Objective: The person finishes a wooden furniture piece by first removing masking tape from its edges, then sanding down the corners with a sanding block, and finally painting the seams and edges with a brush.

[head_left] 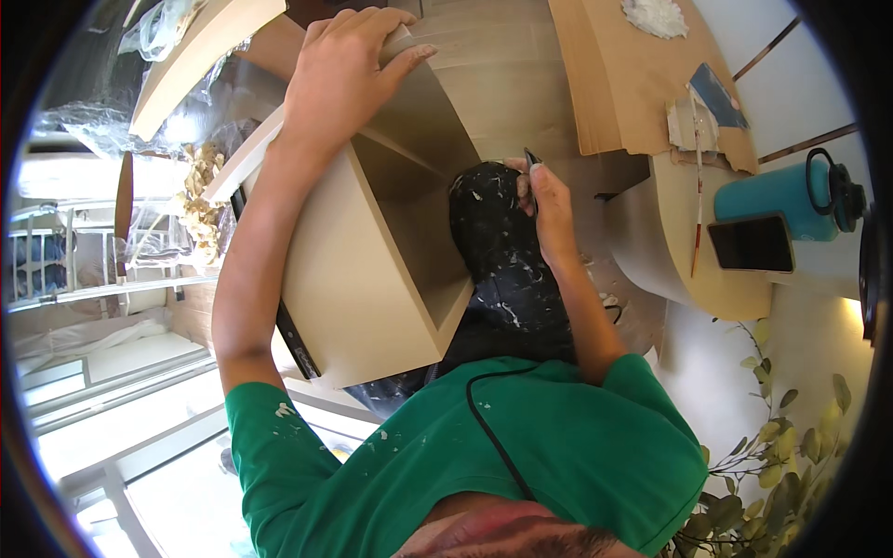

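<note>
A beige drawer (pixel 349 279) stands tilted against my lap, its hollow inside facing right. My left hand (pixel 344 79) is closed over its far upper edge, with fingers across the top and the thumb reaching right. A dark slide rail (pixel 296 342) runs along the drawer's left side. My right hand (pixel 551 206) is closed on a slim dark pen-like tool (pixel 531 158), just right of my paint-spattered black knee (pixel 493 219). The tool's pointed end sticks up past the fingers; its exact kind is hard to make out.
At right, a curved beige surface (pixel 735 290) carries a teal bottle (pixel 767 200), a phone (pixel 752 244), a thin paintbrush (pixel 698 200) and a cardboard sheet (pixel 609 84). A leafy plant (pixel 791 456) stands lower right. Beige boards (pixel 200 65) and clear plastic (pixel 158 28) lie at left.
</note>
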Motion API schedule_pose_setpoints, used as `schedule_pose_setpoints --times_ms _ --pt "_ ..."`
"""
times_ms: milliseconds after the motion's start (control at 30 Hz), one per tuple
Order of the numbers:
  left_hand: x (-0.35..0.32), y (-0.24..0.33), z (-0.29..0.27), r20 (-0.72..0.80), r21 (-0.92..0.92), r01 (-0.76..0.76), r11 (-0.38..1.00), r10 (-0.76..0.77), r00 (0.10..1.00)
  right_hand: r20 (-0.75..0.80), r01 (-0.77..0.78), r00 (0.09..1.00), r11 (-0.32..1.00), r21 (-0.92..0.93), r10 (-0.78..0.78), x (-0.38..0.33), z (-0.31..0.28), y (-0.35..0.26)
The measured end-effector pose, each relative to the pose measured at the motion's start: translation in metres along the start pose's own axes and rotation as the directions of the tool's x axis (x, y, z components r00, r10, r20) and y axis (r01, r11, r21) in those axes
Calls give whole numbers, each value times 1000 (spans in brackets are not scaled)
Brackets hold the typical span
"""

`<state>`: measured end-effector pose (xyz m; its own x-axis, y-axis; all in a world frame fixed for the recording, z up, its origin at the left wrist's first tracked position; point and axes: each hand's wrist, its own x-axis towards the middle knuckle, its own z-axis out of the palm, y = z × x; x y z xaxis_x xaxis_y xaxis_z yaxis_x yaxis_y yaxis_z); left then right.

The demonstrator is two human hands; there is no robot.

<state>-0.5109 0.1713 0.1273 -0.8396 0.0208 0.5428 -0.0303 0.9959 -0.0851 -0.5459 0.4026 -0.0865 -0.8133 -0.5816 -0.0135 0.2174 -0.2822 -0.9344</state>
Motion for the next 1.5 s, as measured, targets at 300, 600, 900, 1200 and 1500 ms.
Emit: schedule_pose_setpoints --times_ms 300,600,900,1200,1500 --pt "1 -7 0 -9 -108 13 994 -14 1000 -31 -31 999 999 -30 30 -1 -13 18" --pt "0 -23 9 -21 -397 136 908 -157 987 -17 -28 999 999 -27 27 -1 -16 20" --pt "5 -28 4 -44 -491 154 858 -201 979 11 -86 996 996 -12 86 4 -16 28" --pt "26 -13 3 5 -258 352 899 -363 932 20 -79 997 992 94 77 3 -6 15" --pt "54 -80 26 -52 -248 286 925 -307 950 5 -120 993 980 160 120 10 -1 8"
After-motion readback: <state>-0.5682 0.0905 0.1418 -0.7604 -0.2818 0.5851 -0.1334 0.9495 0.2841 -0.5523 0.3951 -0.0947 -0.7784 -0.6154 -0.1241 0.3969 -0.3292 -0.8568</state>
